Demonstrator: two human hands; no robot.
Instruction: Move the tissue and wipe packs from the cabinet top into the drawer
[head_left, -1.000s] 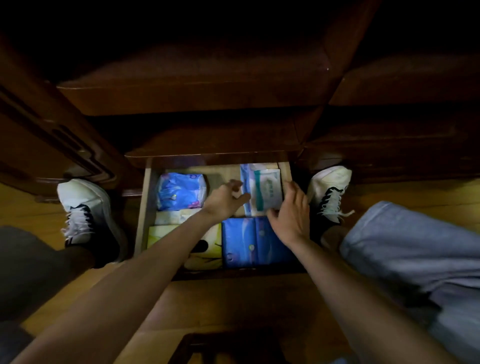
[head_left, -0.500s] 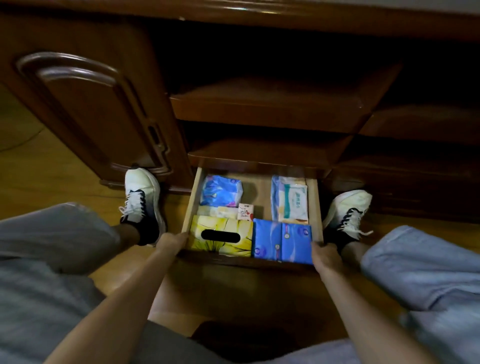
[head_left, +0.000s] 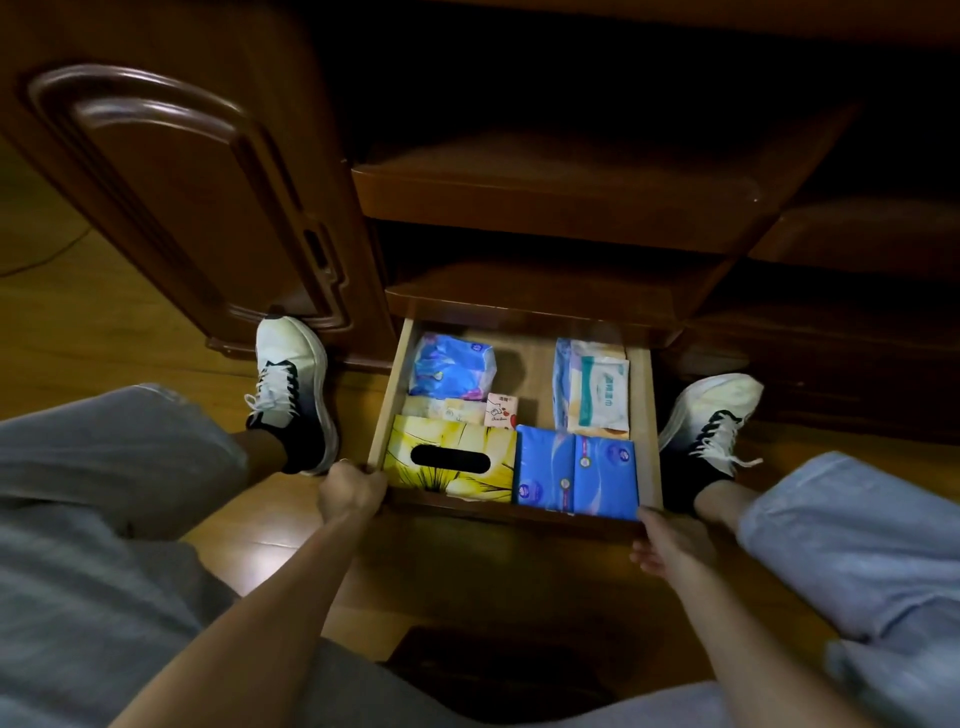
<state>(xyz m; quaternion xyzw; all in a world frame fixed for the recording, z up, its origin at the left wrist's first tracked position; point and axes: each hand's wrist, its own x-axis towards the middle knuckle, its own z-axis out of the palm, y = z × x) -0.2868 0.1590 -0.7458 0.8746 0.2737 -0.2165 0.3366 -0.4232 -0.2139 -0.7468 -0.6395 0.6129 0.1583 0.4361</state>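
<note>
The bottom drawer of the dark wood cabinet stands pulled out. Inside lie a yellow tissue box at front left, a blue tissue pack at front right, a white and teal wipe pack at back right, a blue soft pack at back left and a small pink pack in the middle. My left hand grips the drawer's front left corner. My right hand holds the front right corner, fingers under the edge.
Two white sneakers stand on the wood floor either side of the drawer, grey-trousered knees spread wide. A cabinet door is at left. Two shelves overhang the drawer.
Both hands left the wipe pack inside the drawer and drew back to the drawer's front corners. The view pulled back and up.
</note>
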